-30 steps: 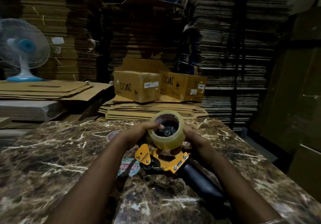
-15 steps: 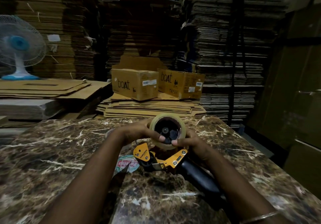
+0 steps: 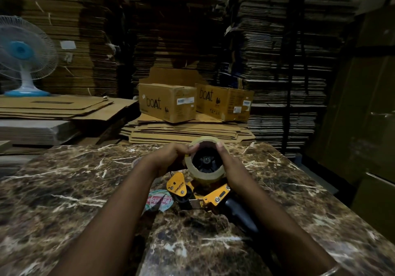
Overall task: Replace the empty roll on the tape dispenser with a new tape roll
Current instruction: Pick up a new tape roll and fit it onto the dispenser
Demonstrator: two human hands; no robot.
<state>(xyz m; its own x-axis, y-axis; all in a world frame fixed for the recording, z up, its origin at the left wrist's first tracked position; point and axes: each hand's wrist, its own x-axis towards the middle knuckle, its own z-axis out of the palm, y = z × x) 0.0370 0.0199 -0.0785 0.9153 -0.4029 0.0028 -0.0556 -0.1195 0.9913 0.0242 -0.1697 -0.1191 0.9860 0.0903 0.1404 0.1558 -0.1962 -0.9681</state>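
A yellow tape dispenser point(image 3: 210, 196) with a black handle point(image 3: 241, 215) lies on the marble table point(image 3: 64, 190). A clear tape roll point(image 3: 205, 176) sits around its black hub point(image 3: 206, 160). My left hand point(image 3: 171, 156) grips the roll's left rim with thumb and fingers. My right hand point(image 3: 230, 168) holds the right side, fingertips over the top edge. A round printed disc point(image 3: 159, 199) lies flat on the table just left of the dispenser.
Two "boat" cardboard boxes point(image 3: 168, 103) stand on flat cardboard stacks beyond the table's far edge. A blue and white fan point(image 3: 23, 57) stands at the left. Tall cardboard piles fill the background. The table drops off at the right.
The roll has gone lower around the hub. My right fingers shifted from the roll's front rim to its top edge; my left hand stayed on the left rim.
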